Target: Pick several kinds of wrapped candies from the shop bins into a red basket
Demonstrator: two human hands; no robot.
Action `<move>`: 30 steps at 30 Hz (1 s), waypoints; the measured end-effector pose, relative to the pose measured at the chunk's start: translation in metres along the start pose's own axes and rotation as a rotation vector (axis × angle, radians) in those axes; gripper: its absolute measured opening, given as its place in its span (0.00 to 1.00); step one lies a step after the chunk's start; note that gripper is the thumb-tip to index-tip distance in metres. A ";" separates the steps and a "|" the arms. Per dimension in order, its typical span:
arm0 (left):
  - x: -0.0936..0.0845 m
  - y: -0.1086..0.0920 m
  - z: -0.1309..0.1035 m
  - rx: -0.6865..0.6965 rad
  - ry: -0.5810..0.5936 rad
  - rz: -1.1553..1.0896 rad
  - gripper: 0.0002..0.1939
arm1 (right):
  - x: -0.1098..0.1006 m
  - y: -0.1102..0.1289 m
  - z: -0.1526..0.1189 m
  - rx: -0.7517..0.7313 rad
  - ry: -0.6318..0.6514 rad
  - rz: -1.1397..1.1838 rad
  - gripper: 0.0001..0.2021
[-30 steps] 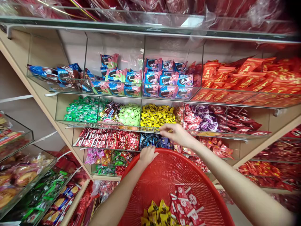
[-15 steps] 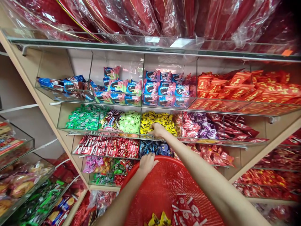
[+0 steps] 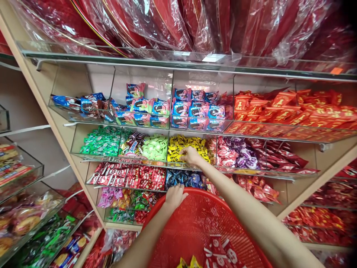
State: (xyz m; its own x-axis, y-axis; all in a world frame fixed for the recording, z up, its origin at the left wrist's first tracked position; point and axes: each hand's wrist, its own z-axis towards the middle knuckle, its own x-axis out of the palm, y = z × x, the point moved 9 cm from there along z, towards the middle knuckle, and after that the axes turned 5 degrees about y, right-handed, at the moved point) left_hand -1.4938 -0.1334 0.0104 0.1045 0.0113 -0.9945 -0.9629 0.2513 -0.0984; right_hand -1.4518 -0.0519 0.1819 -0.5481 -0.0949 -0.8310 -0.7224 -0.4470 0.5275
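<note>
My left hand [image 3: 175, 196] is closed over the far rim of a red plastic basket [image 3: 192, 216]. Inside the basket lie several red-and-white packets [image 3: 220, 253] and some yellow-wrapped candies [image 3: 189, 262]. My right hand [image 3: 191, 155] reaches past the basket into a clear bin of yellow-wrapped candies [image 3: 199, 143]. Its fingers are curled and pinched among the candies at the bin's front; the fingertips are partly hidden. Light-green packets [image 3: 155, 147] fill the compartment to the left, and pink and purple wrapped candies [image 3: 227, 149] lie to the right.
Clear dividers and front lips edge the shelf bins. Above are blue-and-pink cookie packets [image 3: 180, 108] and orange-red packets [image 3: 281, 108], under a glass shelf [image 3: 200, 66]. Below sit dark-blue candies [image 3: 181, 178] and red packets [image 3: 111, 175]. More snack bins [image 3: 30, 219] stand at left.
The shelves sit slightly lower in view. My right hand has shifted a little right within the yellow candies, its fingers curled in. My left hand stays on the basket rim.
</note>
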 end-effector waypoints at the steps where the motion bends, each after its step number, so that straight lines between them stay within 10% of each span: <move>1: 0.000 0.000 0.000 0.004 -0.006 0.000 0.21 | -0.003 0.000 -0.001 0.004 -0.006 0.029 0.10; 30: 0.001 0.000 0.000 0.000 0.013 -0.003 0.22 | -0.021 -0.041 -0.009 0.168 -0.127 0.924 0.11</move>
State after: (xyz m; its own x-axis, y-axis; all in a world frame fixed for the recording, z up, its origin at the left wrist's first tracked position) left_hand -1.4935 -0.1330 0.0095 0.1045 -0.0025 -0.9945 -0.9626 0.2512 -0.1018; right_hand -1.4071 -0.0395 0.1767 -0.9680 -0.2456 -0.0512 -0.0249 -0.1087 0.9938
